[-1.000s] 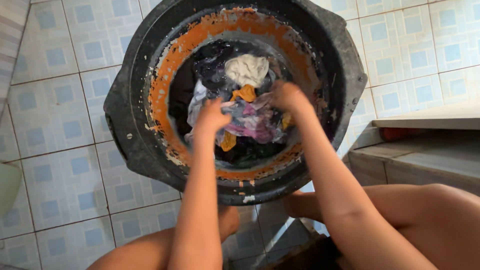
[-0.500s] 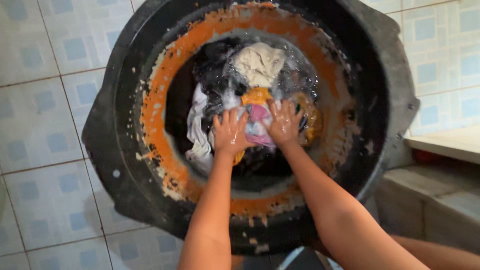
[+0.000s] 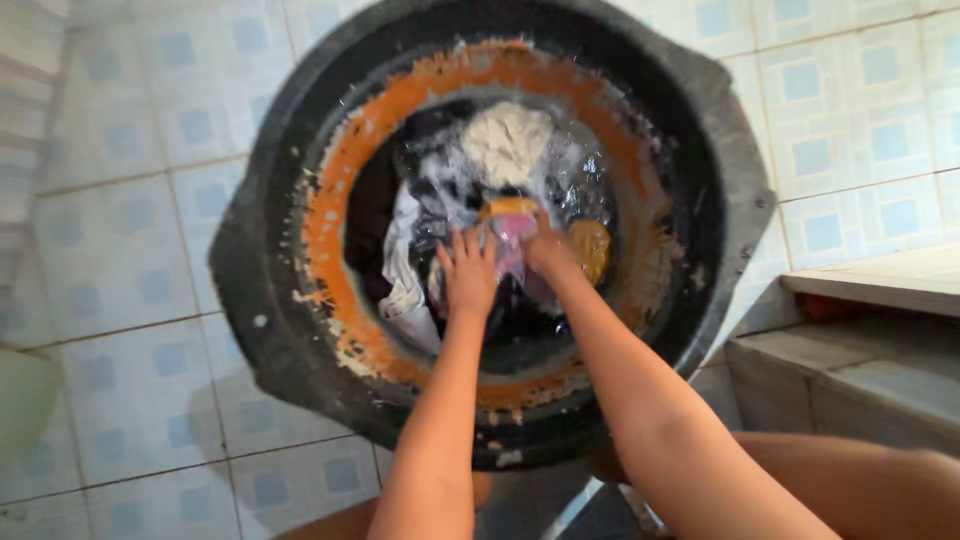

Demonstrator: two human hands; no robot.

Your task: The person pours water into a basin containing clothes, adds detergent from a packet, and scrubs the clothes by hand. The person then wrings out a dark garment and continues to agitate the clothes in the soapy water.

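A big black basin (image 3: 262, 300) with an orange-stained inner wall stands on the tiled floor and holds soapy water and wet clothes. My left hand (image 3: 468, 275) lies palm down on the pile, fingers apart. Next to it, my right hand (image 3: 546, 250) has its fingers curled into a pink cloth (image 3: 512, 232). A cream cloth (image 3: 510, 140) floats at the far side. An orange cloth (image 3: 591, 246) lies just right of my right hand, and a white cloth (image 3: 404, 292) hangs at the pile's left edge. Dark garments lie underneath.
Blue-and-white floor tiles (image 3: 130, 260) surround the basin. A low concrete step (image 3: 860, 370) rises at the right. My bare knee (image 3: 860, 490) is at the lower right, close to the basin's near rim.
Both hands went from kneading the pile apart to pressing down side by side at its middle. My right hand's fingers have since curled into the pink cloth. The view shifted slightly.
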